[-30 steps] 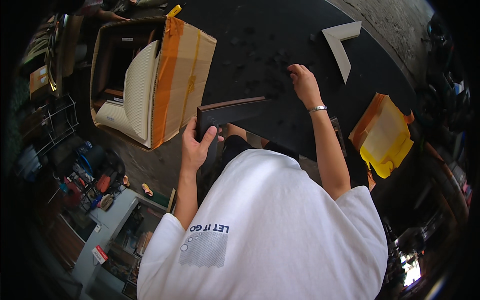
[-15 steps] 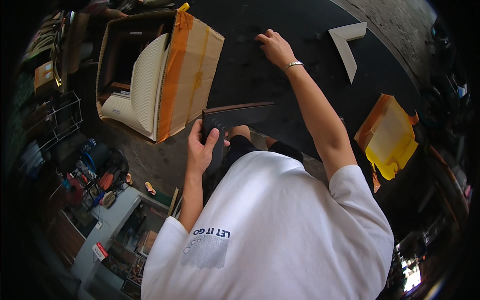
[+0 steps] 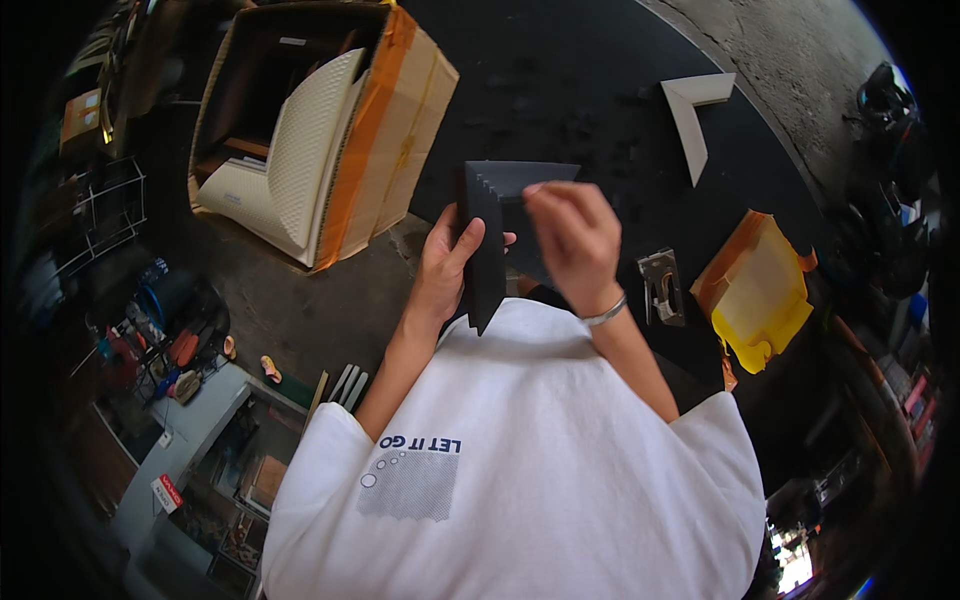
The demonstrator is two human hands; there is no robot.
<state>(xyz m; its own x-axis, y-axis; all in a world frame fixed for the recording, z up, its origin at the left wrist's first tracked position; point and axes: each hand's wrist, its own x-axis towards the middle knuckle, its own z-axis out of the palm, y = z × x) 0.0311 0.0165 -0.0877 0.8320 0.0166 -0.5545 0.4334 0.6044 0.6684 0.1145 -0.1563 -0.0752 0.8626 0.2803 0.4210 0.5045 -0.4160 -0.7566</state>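
Observation:
In my left hand [image 3: 438, 268] is a black L-shaped picture-frame corner sample [image 3: 486, 262], with stepped ridges at its mitred joint. My thumb lies over one arm of it, and the fingers wrap behind. Close to the joint, over the other arm, is my right hand [image 3: 578, 240], its fingers curled and thumb and fingertip pinched together. Motion blurs it, and anything in the pinch is too small to make out. Several small dark pieces [image 3: 578, 124] lie on the black table [image 3: 560, 50] beyond the hands, hard to see against it.
A cardboard box [image 3: 405, 150] at left holds cream textured frame corners [image 3: 312, 150] and brown ones. At far right lies a white frame corner [image 3: 686, 120]. Nearer are a shiny metallic item [image 3: 661, 287], its kind unclear, and a torn yellow-orange carton [image 3: 765, 300].
My right hand has come back from the far part of the table to the frame corner. The left hand has raised that corner and turned its ridged face more into view.

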